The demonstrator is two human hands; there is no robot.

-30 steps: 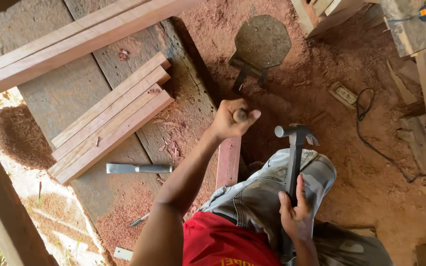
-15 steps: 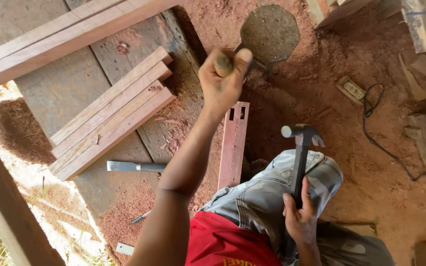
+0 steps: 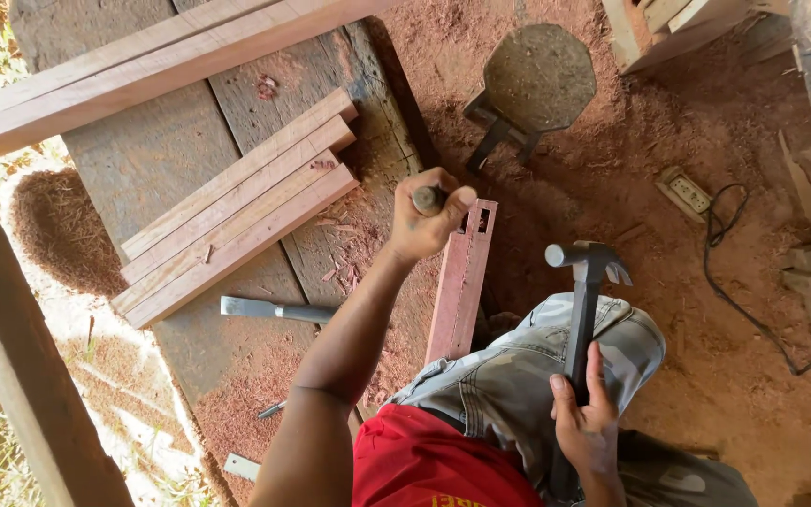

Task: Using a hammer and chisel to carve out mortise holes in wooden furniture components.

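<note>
My left hand is closed around the handle of a chisel, held upright over the top end of a reddish wooden bar with a slot cut near its far end. The bar runs from my lap toward the workbench edge. My right hand grips the dark handle of a claw hammer, whose head points up above my knee, to the right of the bar. The chisel's blade is hidden behind my fingers.
A second chisel lies on the grey workbench beside a stack of wooden bars. Long planks lie across the top. A round stool, a power strip with cable, and red sawdust cover the ground.
My left hand rose with the chisel from low beside the bar toward the stool, then came back down to the bar's slotted end. The hammer stayed near my knee.
</note>
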